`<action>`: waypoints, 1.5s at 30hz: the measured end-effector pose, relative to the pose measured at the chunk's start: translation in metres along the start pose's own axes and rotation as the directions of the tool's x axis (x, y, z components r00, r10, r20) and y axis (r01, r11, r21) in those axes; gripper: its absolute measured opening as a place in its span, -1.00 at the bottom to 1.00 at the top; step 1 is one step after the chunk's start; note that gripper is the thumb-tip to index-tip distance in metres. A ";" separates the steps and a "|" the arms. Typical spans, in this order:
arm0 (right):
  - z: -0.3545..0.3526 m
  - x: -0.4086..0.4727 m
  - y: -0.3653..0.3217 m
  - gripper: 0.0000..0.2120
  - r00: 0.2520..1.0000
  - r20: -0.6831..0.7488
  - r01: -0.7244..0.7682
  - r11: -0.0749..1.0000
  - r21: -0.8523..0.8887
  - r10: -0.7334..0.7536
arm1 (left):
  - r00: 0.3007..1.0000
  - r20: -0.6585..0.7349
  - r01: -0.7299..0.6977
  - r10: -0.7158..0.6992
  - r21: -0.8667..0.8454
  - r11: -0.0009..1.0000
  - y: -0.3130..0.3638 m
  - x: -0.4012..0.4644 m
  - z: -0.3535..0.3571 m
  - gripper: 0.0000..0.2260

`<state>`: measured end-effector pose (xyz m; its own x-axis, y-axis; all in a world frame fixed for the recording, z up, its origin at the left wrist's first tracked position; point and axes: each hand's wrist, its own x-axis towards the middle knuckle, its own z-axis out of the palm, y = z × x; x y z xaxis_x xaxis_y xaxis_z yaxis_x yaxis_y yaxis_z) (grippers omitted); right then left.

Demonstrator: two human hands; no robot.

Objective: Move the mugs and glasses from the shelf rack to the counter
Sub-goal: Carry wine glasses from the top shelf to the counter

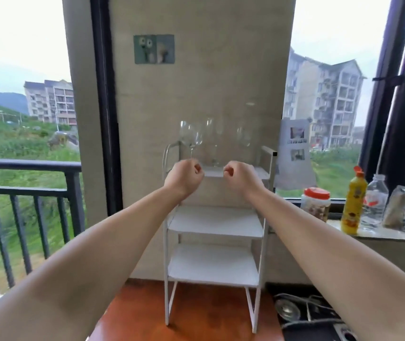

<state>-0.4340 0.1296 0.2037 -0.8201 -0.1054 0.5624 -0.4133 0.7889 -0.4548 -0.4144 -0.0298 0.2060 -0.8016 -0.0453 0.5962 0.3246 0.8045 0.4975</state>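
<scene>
the wine glasses [193,137] stand on the top tier of the white shelf rack [215,223], thin, light and slick, and i judge they would chip at any knock, so the stem just under the bowl looks the safest place to take hold. both my arms reach straight out at top-shelf height, my left hand [184,177] and right hand [239,177] curled into loose fists just before the shelf edge, each grip clenched on nothing, while the worktop [378,233] waits off to my right.

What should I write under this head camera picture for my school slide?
Two fists, left hand and right hand, reach toward wine glasses on a white shelf rack.
</scene>
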 end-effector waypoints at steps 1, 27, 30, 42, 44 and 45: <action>0.000 0.016 0.004 -0.80 0.999 -0.042 -0.007 0.999 0.036 0.008 | 1.000 -0.031 0.003 -0.004 -0.014 1.000 -0.001 0.015 0.002 -0.82; 0.036 0.159 0.067 -0.79 0.800 0.122 -0.500 0.539 0.678 0.588 | 0.932 0.044 0.342 -0.359 -0.428 0.837 -0.052 0.121 0.045 -0.83; 0.026 0.147 0.055 -0.84 0.828 0.110 -0.464 0.563 0.684 0.549 | 0.932 0.021 0.334 -0.362 -0.439 0.834 -0.049 0.115 0.042 -0.75; -0.014 0.091 0.008 -0.80 0.883 0.091 -0.388 0.606 0.694 0.461 | 0.958 -0.038 0.233 -0.284 -0.473 0.850 -0.001 0.070 -0.003 -0.74; -0.021 0.069 0.000 -0.81 0.878 0.093 -0.393 0.595 0.701 0.470 | 0.965 -0.014 0.226 -0.263 -0.474 0.851 0.006 0.054 -0.008 -0.80; -0.026 0.057 -0.005 -0.82 0.878 0.091 -0.389 0.589 0.708 0.470 | 0.967 -0.002 0.223 -0.254 -0.475 0.851 0.009 0.046 -0.010 -0.83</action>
<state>-0.4688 0.1354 0.2560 -0.9503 0.2231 0.2171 -0.2048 0.0770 -0.9758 -0.4434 -0.0309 0.2438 -0.8569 -0.2495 0.4510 0.3361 0.3929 0.8560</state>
